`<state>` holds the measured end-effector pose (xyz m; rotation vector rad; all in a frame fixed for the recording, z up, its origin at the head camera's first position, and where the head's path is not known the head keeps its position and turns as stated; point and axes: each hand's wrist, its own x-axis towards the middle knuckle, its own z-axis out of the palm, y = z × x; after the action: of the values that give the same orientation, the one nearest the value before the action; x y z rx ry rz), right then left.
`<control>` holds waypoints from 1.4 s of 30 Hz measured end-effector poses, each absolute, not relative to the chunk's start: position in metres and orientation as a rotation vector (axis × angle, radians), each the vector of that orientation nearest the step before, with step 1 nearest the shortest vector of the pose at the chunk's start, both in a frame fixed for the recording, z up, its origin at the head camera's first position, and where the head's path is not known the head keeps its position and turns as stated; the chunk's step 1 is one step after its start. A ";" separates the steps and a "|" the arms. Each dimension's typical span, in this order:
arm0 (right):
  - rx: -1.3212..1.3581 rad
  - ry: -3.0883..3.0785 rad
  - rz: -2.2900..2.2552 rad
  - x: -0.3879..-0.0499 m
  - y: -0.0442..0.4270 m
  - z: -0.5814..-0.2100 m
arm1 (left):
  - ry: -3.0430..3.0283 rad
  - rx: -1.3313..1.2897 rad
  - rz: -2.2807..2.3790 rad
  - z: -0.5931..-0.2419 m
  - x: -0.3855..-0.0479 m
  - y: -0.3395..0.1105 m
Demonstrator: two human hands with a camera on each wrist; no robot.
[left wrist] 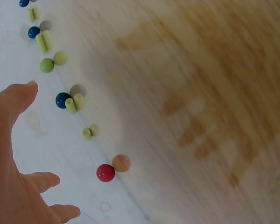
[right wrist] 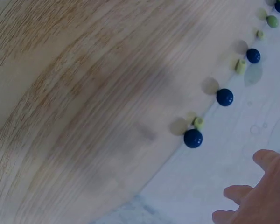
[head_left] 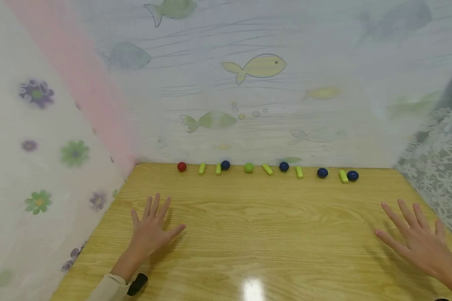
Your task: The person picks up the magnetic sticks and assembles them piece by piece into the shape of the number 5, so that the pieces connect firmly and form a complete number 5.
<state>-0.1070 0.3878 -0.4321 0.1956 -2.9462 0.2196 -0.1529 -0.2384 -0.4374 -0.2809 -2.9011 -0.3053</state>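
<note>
Along the back edge of the wooden table [head_left: 226, 234] lies a row of small pieces: a red ball [head_left: 182, 167] at the left end, a green ball [head_left: 249, 167] near the middle, several dark blue balls [head_left: 322, 172] and several yellow-green sticks [head_left: 299, 172]. My left hand [head_left: 148, 234] hovers over the left part of the table with fingers spread, holding nothing. On the right side my right hand [head_left: 418, 242] is likewise spread and empty, nearest the blue ball [head_left: 353, 175] at the row's right end. Neither hand touches a piece.
Behind the row stands a pale backdrop [head_left: 196, 92] printed with fish. A flower-patterned sheet [head_left: 7, 167] hangs at the left, and white lace [head_left: 444, 167] covers the right side. A black band [head_left: 137, 284] is at my left wrist.
</note>
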 end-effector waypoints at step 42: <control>0.423 -2.800 0.719 -0.218 0.397 -0.422 | -2.800 -0.286 -0.769 -0.448 -0.211 -0.224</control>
<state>-0.2183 0.3974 -0.4221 0.4229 -2.8005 0.7191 -0.2109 -0.2239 -0.4484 -0.2860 -2.8000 -0.7689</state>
